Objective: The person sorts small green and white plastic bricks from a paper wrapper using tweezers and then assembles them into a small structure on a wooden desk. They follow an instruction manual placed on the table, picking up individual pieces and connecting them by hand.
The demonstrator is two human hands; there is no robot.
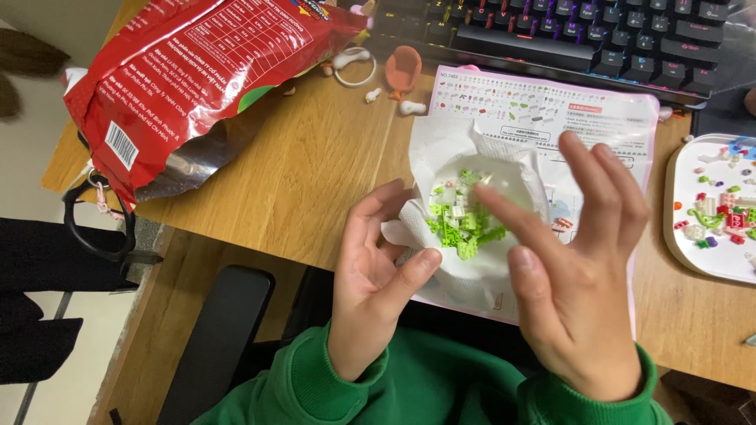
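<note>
Hovering over the wooden counter (315, 173), both hands are open and hold nothing: the left hand (376, 275) is cupped palm-up with loosely curled fingers just beside a crumpled white paper tissue (441, 149), and the right hand (579, 275) has its fingers spread above the tissue's right edge. One small pile of green and white plastic bricks (461, 220) lies in the tissue's hollow, between the two grips. Under it sits one printed instruction sheet (551, 106) with a pink border. One white tray (685, 236) of coloured pieces rests to the right, one glossy red foil bag (189, 86) to the left, one dark keyboard (591, 35) behind
</note>
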